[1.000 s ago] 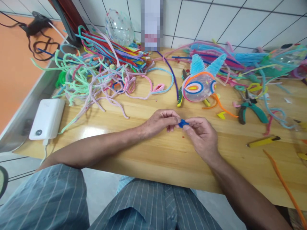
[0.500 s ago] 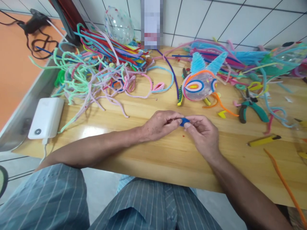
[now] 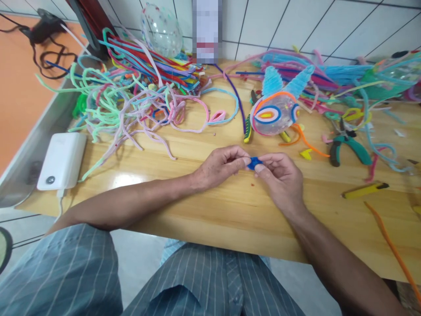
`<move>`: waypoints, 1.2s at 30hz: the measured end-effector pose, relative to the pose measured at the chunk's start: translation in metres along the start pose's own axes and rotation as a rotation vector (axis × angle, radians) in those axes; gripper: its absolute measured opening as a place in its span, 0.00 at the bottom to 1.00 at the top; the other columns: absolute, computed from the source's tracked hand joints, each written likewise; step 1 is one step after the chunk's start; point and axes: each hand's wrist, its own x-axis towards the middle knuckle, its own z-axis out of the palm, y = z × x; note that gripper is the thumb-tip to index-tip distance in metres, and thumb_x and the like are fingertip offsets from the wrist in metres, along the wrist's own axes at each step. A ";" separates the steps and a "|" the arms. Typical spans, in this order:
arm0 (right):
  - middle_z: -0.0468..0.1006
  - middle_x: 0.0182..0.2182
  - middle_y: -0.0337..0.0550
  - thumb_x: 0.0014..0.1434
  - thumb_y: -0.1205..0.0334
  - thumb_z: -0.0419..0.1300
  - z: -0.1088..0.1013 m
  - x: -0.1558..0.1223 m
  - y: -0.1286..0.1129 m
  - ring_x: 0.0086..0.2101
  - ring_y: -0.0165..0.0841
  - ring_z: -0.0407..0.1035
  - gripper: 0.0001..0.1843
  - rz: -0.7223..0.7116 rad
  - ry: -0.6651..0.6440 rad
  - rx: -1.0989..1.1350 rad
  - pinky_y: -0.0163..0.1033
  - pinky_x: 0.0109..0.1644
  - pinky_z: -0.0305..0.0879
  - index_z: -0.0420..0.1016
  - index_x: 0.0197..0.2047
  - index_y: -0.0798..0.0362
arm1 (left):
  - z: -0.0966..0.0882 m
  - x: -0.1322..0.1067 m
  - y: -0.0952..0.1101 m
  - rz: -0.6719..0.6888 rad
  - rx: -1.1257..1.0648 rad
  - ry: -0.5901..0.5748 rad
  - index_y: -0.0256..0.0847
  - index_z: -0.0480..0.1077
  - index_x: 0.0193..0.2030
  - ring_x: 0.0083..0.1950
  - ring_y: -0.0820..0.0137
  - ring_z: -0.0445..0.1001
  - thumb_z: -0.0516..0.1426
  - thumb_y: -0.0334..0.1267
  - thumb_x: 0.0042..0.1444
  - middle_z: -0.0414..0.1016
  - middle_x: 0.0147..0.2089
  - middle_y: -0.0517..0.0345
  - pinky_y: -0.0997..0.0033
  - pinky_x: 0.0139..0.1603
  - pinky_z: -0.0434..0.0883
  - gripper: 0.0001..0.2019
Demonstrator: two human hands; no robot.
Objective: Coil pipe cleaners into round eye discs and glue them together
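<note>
A small blue piece point(image 3: 254, 163), which looks like coiled pipe cleaner, is pinched between my two hands above the table point(image 3: 184, 219). My left hand point(image 3: 223, 166) grips its left end between thumb and forefinger. On the other end, the thumb and fingertips of my right hand point(image 3: 281, 177) are closed. Parts of the piece are covered by my fingertips. Just beyond my hands sits a clear balloon point(image 3: 274, 123) decorated with pipe cleaners, with ringed eyes and two light blue ears point(image 3: 272, 81). Pliers with a green and yellow handle point(image 3: 247, 129) lie beside it.
At the left spreads a tangle of green and lilac pipe cleaners point(image 3: 121, 109), with a white power bank point(image 3: 62, 160) near it. Teal-handled pliers point(image 3: 350, 147), a yellow cutter point(image 3: 365, 190) and an orange pipe cleaner point(image 3: 391, 241) lie at the right. Another clear balloon point(image 3: 162, 30) stands behind.
More of the blue piece shows between my fingertips, and my hands have parted slightly. The whole view has shifted a little; the things on the table lie as before.
</note>
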 end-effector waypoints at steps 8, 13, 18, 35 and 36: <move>0.81 0.32 0.36 0.61 0.64 0.67 0.001 -0.005 0.005 0.31 0.30 0.75 0.07 -0.029 -0.022 -0.064 0.35 0.32 0.73 0.77 0.44 0.48 | 0.001 0.000 0.002 -0.060 -0.045 0.030 0.35 0.74 0.35 0.27 0.79 0.65 0.64 0.48 0.61 0.76 0.29 0.60 0.77 0.30 0.64 0.16; 0.81 0.30 0.35 0.59 0.63 0.68 0.003 -0.001 0.002 0.29 0.29 0.75 0.08 0.009 0.056 0.006 0.37 0.34 0.75 0.76 0.42 0.48 | 0.003 0.002 -0.004 -0.104 -0.170 0.017 0.35 0.75 0.42 0.25 0.80 0.64 0.66 0.53 0.58 0.80 0.33 0.57 0.77 0.26 0.62 0.20; 0.82 0.31 0.36 0.58 0.60 0.69 0.003 0.000 0.001 0.29 0.31 0.76 0.09 0.021 0.091 0.002 0.39 0.33 0.76 0.75 0.41 0.47 | 0.004 0.002 -0.005 -0.096 -0.164 0.000 0.35 0.76 0.40 0.25 0.80 0.64 0.65 0.54 0.58 0.80 0.34 0.56 0.76 0.27 0.62 0.20; 0.83 0.33 0.38 0.60 0.59 0.68 0.003 -0.004 0.003 0.32 0.33 0.78 0.08 -0.049 0.052 -0.051 0.41 0.38 0.77 0.77 0.43 0.47 | 0.003 0.002 0.001 -0.101 -0.126 0.006 0.35 0.74 0.33 0.25 0.80 0.63 0.65 0.48 0.56 0.73 0.27 0.62 0.76 0.26 0.60 0.15; 0.83 0.33 0.38 0.62 0.57 0.67 0.002 -0.003 0.004 0.31 0.33 0.78 0.08 -0.033 0.044 -0.023 0.41 0.38 0.76 0.78 0.44 0.47 | 0.003 0.003 0.001 -0.110 -0.137 0.011 0.35 0.74 0.33 0.25 0.80 0.63 0.65 0.47 0.56 0.73 0.27 0.62 0.76 0.26 0.60 0.15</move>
